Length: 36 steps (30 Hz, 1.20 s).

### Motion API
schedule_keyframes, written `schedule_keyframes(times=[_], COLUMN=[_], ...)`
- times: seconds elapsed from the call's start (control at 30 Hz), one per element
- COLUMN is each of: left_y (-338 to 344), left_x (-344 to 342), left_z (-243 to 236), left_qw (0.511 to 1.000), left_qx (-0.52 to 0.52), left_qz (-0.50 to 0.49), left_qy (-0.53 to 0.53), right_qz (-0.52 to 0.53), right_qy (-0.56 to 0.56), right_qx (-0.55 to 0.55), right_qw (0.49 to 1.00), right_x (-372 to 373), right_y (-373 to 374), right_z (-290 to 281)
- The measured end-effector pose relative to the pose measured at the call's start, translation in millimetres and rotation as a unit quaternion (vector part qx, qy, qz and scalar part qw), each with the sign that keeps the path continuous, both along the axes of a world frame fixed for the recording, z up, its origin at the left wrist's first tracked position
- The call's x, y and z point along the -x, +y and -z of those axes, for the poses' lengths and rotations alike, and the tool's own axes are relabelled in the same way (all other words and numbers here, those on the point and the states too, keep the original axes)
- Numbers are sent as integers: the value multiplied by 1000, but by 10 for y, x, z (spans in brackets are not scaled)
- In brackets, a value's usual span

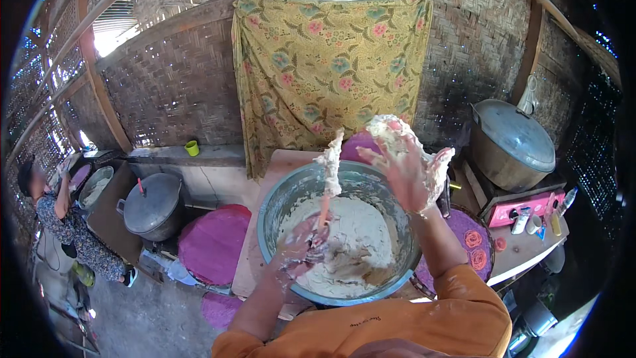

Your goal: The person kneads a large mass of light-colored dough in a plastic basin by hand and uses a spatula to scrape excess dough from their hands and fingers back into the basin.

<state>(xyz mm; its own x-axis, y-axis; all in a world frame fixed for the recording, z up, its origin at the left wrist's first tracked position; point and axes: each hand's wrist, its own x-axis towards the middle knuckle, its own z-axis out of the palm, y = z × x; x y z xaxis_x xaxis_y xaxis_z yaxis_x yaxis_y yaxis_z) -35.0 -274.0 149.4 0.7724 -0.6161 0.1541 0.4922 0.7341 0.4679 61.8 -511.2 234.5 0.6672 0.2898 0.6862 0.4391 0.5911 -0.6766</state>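
Observation:
A large blue-grey basin (265, 222) in front of me holds a thick mass of pale dough (361, 232), with a brownish patch toward its near side. My left hand (308, 242), smeared with dough, is closed round a dough-coated stick (330, 166) above the basin's left half. The stick points upward, and its top is so thickly covered that I cannot tell its exact kind. Raised over the basin's far right rim, my right hand (409, 169) has its fingers spread. Sticky dough clings to its fingers and palm.
Purple-covered round trays (215, 242) flank the basin; one on the right bears pink coiled strands (477, 258). Lidded pots stand left (152, 205) and right (513, 139), the right one on a pink stove (530, 209). A person (73, 225) stands far left. A patterned cloth (331, 66) hangs ahead.

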Motion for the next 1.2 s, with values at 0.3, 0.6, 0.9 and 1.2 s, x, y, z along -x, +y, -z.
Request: schedule_keyframes(times=[0.3,0.6,0.9,1.2], left_y=[98,67,73,37], left_x=[-39,53,75,67], left_z=[-22,101,165,110], left_qw=[670,964,987,776], left_qx=[-531,-204,-91,-457], left_qz=[-408,-133,-118,-331], left_qy=[-320,-108,-63,-282], right_qz=[124,295,287,327], right_qy=[-110,-225,-242,-252], right_qx=[188,273,335,347], right_qw=[968,888,864,842], right_x=[143,-56,-44,-206], right_y=[-113,57,-201,-284], right_z=[-85,142,352,167])
